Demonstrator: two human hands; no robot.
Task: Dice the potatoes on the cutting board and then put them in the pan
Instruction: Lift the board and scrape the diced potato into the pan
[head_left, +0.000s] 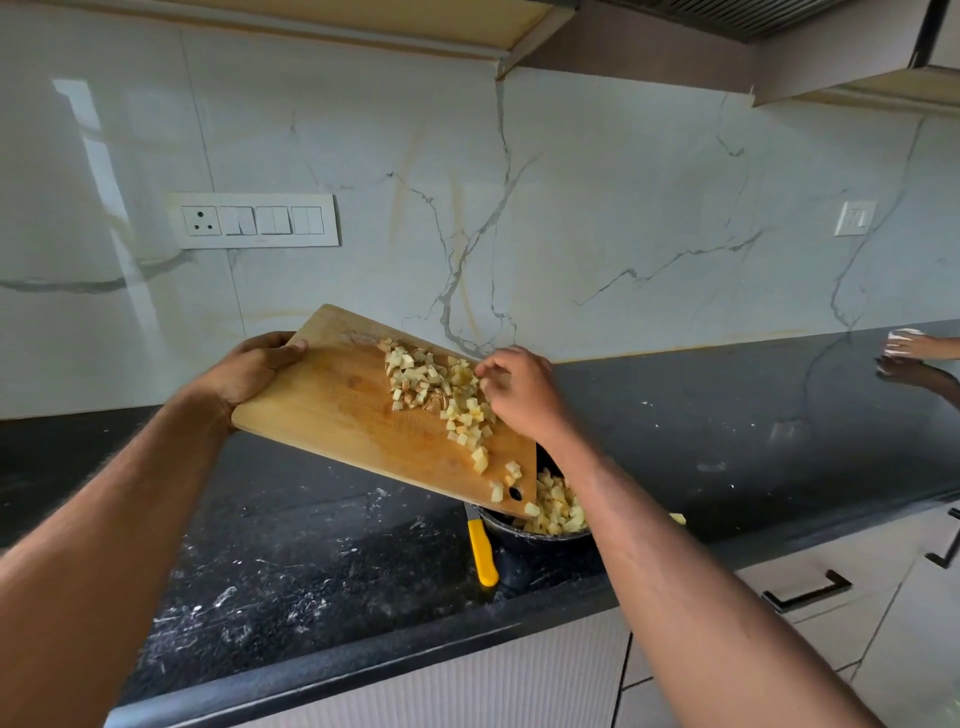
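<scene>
My left hand (249, 370) grips the upper left corner of a wooden cutting board (332, 410), held in the air and tilted down to the right. Diced potato (441, 392) lies in a pile on the board's right half, some cubes sliding toward its low corner. My right hand (519, 397) rests on the board's right edge, fingers curled against the pile. Under the low corner sits a dark pan (511, 532) on the black counter, with potato cubes in the pan (558, 506). My right forearm hides the pan's right side.
A knife with a yellow handle (482, 553) lies on the black counter (291, 561) just left of the pan. Another person's hand (917, 347) holds something white at the far right. Drawers with dark handles (808, 590) sit below the counter edge.
</scene>
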